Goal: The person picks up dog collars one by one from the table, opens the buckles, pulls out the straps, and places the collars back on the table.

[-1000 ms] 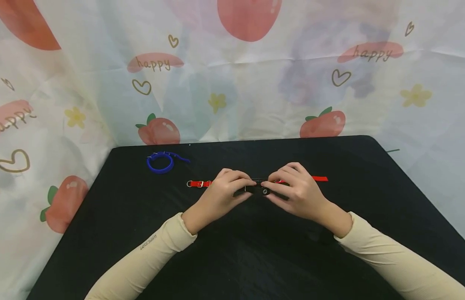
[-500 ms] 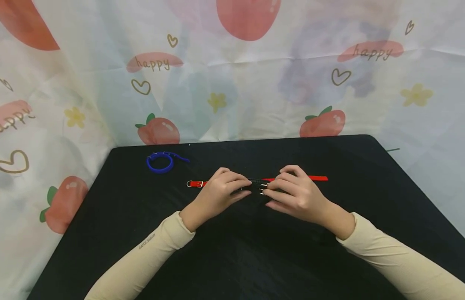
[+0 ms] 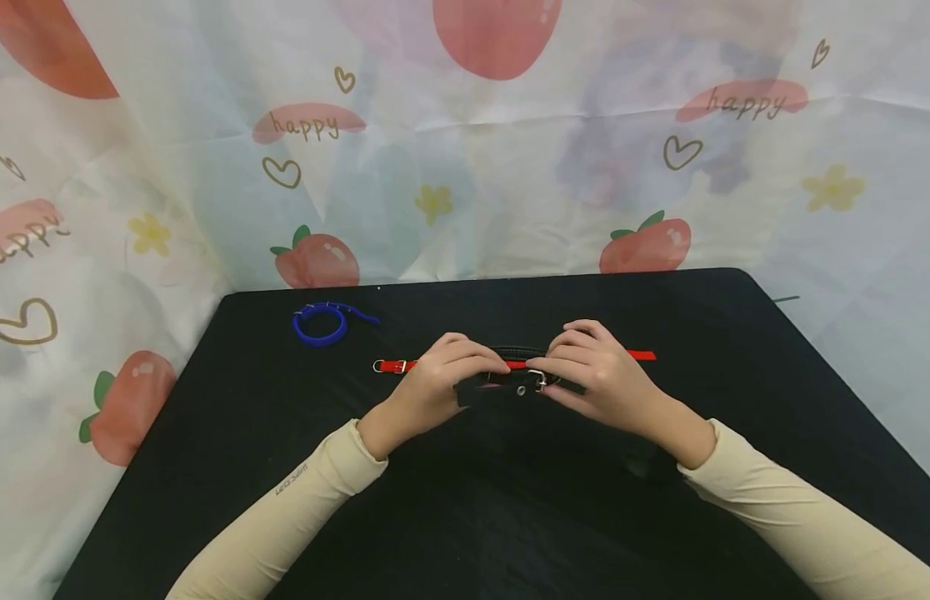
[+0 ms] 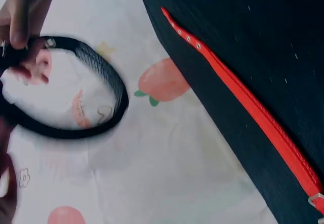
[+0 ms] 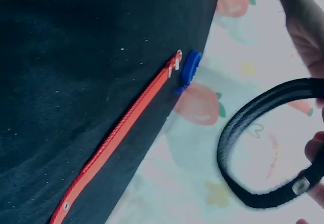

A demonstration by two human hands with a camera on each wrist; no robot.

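Observation:
A black pet collar (image 3: 519, 353) is bent into a loop and held up above the table by both hands. My left hand (image 3: 435, 385) pinches it on the left, fingers and thumb meeting at the strap. On the other side, my right hand (image 3: 596, 377) grips it beside the silver buckle (image 3: 540, 380). A metal eyelet (image 3: 521, 390) shows on the strap between the hands. In the right wrist view, the black collar's curved band (image 5: 238, 120) stands out against the patterned cloth. How far the strap runs through the buckle is hidden by the fingers.
Stretched straight behind the hands lies a red collar (image 3: 393, 367), its buckle end to the left and its middle partly hidden. A blue collar (image 3: 320, 342), coiled in a ring, sits at the back left of the black table (image 3: 465, 517). Patterned cloth (image 3: 510, 183) hangs behind.
The black collar has been turned in the hands: its loop rises into sight behind the fingers, and the buckle and an eyelet show near the right fingertips. Red and blue collars stay put.

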